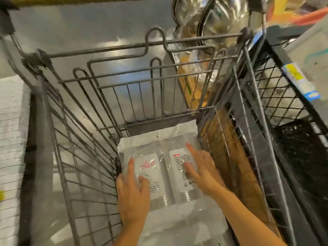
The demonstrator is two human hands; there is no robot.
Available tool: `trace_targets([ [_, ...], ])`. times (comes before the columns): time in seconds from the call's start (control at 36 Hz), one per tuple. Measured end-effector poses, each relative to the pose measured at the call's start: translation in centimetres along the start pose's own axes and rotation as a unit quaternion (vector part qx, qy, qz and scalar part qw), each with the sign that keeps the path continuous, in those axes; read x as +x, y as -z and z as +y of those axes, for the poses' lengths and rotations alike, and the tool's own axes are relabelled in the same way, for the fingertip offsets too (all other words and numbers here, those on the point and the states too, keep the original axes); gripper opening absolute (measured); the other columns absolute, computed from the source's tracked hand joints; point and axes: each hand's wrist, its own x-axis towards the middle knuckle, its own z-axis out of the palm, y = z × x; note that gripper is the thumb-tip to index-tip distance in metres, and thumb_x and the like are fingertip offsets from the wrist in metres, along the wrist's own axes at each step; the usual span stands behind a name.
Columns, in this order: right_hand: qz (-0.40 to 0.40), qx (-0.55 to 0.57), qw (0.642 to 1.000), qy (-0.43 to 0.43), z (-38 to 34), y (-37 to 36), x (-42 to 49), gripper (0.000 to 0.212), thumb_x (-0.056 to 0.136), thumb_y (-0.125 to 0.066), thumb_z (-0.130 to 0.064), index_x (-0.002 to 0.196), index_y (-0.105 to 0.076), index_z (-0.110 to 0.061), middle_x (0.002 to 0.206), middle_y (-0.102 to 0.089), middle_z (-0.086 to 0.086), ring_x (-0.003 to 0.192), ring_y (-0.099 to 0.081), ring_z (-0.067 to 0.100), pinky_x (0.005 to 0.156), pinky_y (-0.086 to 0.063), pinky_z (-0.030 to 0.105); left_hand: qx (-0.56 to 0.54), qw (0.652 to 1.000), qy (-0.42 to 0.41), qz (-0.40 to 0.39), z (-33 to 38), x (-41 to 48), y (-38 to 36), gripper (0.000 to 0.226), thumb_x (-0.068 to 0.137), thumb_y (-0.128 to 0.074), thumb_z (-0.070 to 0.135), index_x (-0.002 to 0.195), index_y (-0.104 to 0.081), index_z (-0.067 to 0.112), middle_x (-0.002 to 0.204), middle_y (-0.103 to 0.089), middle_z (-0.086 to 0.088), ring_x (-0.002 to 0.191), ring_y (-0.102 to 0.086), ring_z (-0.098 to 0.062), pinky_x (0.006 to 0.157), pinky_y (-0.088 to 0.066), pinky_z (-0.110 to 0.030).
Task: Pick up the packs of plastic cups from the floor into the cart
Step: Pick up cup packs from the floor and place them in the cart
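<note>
head view: pack of cups [164, 153] lies flat on bottom of cart [79, 132], toward far end, likely leaving room for more packs. left hand [133, 190] and right hand [204, 173] rest on top, fingers straight and spread, gripping nothing; probably pressing pack level so it sits steady. white sheet [170, 221] underneath. black mesh crate [284, 96] just right of cart.

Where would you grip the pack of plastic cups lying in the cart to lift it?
From above, one hand on each long side edge of the pack of plastic cups: it lies flat and wide in the cart, wire walls close beside it, so only the top is open.
</note>
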Motion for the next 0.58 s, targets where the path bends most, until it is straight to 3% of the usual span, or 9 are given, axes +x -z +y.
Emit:
trace_targets([
  [0.14,0.004,-0.013,1.0,-0.001,0.8,-0.5,0.2,0.061,0.088,-0.031,-0.079,0.142,-0.003,-0.072,0.165,-0.012,-0.01,0.153,0.001,0.018,0.117,-0.021,0.057,0.009,1.0,-0.005,0.006,-0.3,0.1,-0.7,0.066,0.091,-0.04,0.043,0.147,-0.007,0.058,0.124,-0.036,0.003,0.087,-0.057,-0.023,0.059,-0.058,-0.043],
  [0.28,-0.019,-0.029,0.999,-0.023,-0.1,0.0,0.0,0.059,0.092,-0.031,-0.075,0.141,0.002,-0.073,0.166,-0.007,-0.007,0.153,-0.002,0.021,0.116,-0.02,0.056,0.037,0.999,0.0,-0.008,0.2,0.3,-0.4,0.064,0.092,-0.035,0.046,0.147,-0.003,0.057,0.123,-0.035,0.001,0.084,-0.057,-0.021,0.06,-0.058,-0.041],
  [0.36,-0.039,-0.05,0.997,-0.036,-1.0,0.7,-0.8,0.058,0.093,-0.031,-0.073,0.139,0.004,-0.074,0.166,-0.008,-0.002,0.152,-0.013,0.025,0.115,-0.025,0.052,0.074,0.997,0.012,-0.025,0.8,0.0,0.6,0.063,0.093,-0.034,0.047,0.146,-0.001,0.059,0.146,-0.023,-0.006,0.11,-0.053,-0.029,0.083,-0.055,-0.048],
  [0.42,-0.037,-0.045,0.998,-0.032,-1.6,1.4,-1.5,0.061,0.093,-0.035,-0.071,0.141,0.002,-0.073,0.167,-0.002,-0.001,0.153,-0.01,0.025,0.117,-0.024,0.049,0.1,0.994,0.027,-0.042,1.2,-0.2,1.3,0.065,0.095,-0.041,0.044,0.148,-0.005,0.054,0.155,-0.007,-0.006,0.131,-0.037,-0.034,0.1,-0.045,-0.051],
  [0.47,-0.019,-0.063,0.997,-0.026,-2.3,2.4,-2.4,0.063,0.094,-0.034,-0.07,0.147,-0.001,-0.065,0.167,-0.002,0.0,0.152,-0.015,0.025,0.114,-0.029,0.046,0.137,0.988,0.02,-0.062,2.0,-0.2,2.3,0.066,0.094,-0.05,0.04,0.15,-0.015,0.046,0.156,-0.001,-0.007,0.139,-0.025,-0.035,0.105,-0.04,-0.05],
  [0.58,0.063,-0.146,0.987,0.007,-5.3,6.5,-5.3,0.065,0.097,-0.03,-0.067,0.154,-0.004,-0.051,0.163,-0.02,-0.002,0.147,-0.026,0.02,0.108,-0.04,0.039,0.211,0.969,-0.064,-0.109,6.1,-0.9,6.3,0.055,0.093,-0.045,0.043,0.146,-0.035,0.036,0.156,-0.02,-0.003,0.14,-0.026,-0.024,0.11,-0.034,-0.038],
])
